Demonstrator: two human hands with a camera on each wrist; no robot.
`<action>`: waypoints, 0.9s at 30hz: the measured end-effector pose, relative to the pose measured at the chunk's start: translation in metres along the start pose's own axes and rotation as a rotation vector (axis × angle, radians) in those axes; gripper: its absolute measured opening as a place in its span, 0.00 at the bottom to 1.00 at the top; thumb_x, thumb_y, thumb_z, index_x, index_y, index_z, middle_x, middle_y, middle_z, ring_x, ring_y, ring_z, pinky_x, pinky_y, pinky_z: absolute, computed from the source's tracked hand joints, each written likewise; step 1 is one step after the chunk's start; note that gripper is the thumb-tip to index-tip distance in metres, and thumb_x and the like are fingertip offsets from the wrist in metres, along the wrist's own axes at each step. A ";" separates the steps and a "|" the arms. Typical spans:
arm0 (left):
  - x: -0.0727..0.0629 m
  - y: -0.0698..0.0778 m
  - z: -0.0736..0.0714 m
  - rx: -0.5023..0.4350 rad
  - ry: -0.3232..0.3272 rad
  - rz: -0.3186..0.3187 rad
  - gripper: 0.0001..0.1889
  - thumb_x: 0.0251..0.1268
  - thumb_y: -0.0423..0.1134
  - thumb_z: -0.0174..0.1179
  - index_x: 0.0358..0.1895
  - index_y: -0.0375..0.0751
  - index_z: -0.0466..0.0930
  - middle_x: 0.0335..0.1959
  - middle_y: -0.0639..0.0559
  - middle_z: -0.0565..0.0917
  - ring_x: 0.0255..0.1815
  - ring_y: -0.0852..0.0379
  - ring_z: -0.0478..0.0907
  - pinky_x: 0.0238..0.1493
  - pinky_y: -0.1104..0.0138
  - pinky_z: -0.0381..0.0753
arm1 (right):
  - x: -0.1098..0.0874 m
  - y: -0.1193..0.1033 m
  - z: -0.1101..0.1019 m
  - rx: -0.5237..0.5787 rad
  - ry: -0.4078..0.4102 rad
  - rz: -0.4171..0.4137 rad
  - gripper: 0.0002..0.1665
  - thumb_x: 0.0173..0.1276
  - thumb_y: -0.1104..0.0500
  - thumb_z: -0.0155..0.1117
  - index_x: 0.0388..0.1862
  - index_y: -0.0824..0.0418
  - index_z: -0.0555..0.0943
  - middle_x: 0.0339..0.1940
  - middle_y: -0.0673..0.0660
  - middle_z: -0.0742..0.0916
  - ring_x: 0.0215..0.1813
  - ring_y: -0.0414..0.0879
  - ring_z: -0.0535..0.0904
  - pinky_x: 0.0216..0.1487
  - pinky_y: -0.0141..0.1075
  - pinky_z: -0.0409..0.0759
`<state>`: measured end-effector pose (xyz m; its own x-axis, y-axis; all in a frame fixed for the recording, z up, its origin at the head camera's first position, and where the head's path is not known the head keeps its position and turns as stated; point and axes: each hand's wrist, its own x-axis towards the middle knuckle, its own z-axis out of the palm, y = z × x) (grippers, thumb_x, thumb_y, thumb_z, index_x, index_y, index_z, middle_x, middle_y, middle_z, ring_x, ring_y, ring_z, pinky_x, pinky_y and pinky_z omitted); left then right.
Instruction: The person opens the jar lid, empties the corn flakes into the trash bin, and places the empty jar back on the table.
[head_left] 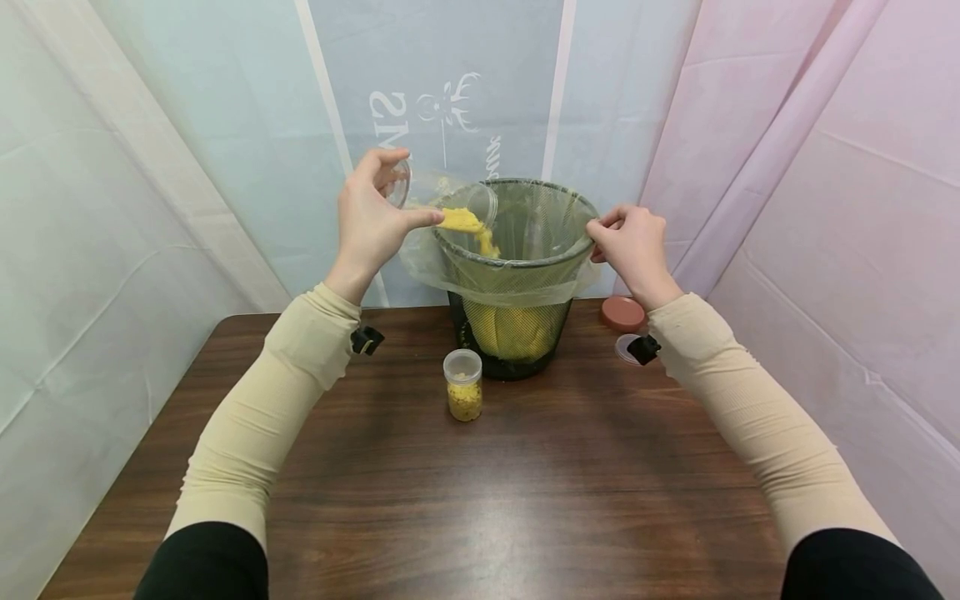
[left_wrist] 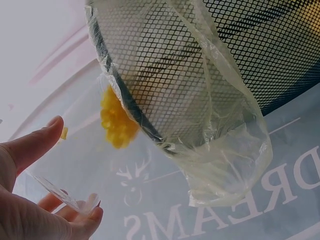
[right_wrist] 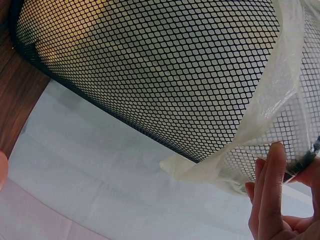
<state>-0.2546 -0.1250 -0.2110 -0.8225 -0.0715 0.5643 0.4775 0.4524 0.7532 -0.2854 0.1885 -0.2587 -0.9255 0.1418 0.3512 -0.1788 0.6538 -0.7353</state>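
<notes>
My left hand (head_left: 369,212) holds a clear plastic jar (head_left: 402,185) around its base end, tipped on its side with the mouth over the bin. Yellow crumbly bits (head_left: 461,220) slide along the jar wall and spill past its mouth; the left wrist view shows a yellow clump (left_wrist: 118,120) by the rim. The black mesh bin (head_left: 467,325) stands upright, lined with a thin clear bag (head_left: 517,292) folded over its rim. My right hand (head_left: 633,250) pinches the bin's right rim and the bag; in the right wrist view its fingers (right_wrist: 272,190) lie outside the mesh.
An upright clear jar (head_left: 464,387), partly filled with yellow bits, stands in front of the bin. To the right lie a reddish lid (head_left: 622,313) and a clear disc (head_left: 627,348). Behind the brown table (head_left: 480,500) hangs a printed curtain (head_left: 450,50).
</notes>
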 end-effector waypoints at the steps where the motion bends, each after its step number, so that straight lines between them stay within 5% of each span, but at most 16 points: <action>1: 0.000 0.000 0.000 -0.002 -0.001 0.000 0.39 0.35 0.34 0.79 0.58 0.44 0.73 0.61 0.55 0.76 0.60 0.63 0.74 0.62 0.77 0.67 | 0.000 0.000 0.000 0.000 0.000 0.000 0.14 0.60 0.54 0.55 0.36 0.61 0.80 0.15 0.45 0.84 0.17 0.35 0.81 0.34 0.28 0.81; 16: 0.004 0.003 0.002 -0.040 -0.017 0.004 0.40 0.33 0.32 0.79 0.60 0.44 0.75 0.62 0.53 0.77 0.61 0.61 0.74 0.64 0.74 0.68 | 0.001 0.001 -0.001 -0.014 -0.013 0.005 0.14 0.60 0.52 0.54 0.37 0.60 0.80 0.18 0.47 0.85 0.19 0.38 0.83 0.36 0.31 0.82; 27: 0.008 0.006 0.003 0.012 -0.033 0.023 0.41 0.35 0.36 0.79 0.62 0.45 0.74 0.62 0.53 0.77 0.61 0.57 0.74 0.62 0.77 0.68 | 0.001 0.000 0.000 0.014 -0.017 0.007 0.14 0.60 0.53 0.54 0.38 0.61 0.80 0.17 0.47 0.85 0.19 0.38 0.83 0.30 0.28 0.82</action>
<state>-0.2589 -0.1198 -0.2030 -0.8212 -0.0315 0.5698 0.4929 0.4641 0.7360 -0.2861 0.1887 -0.2582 -0.9323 0.1336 0.3361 -0.1767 0.6425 -0.7456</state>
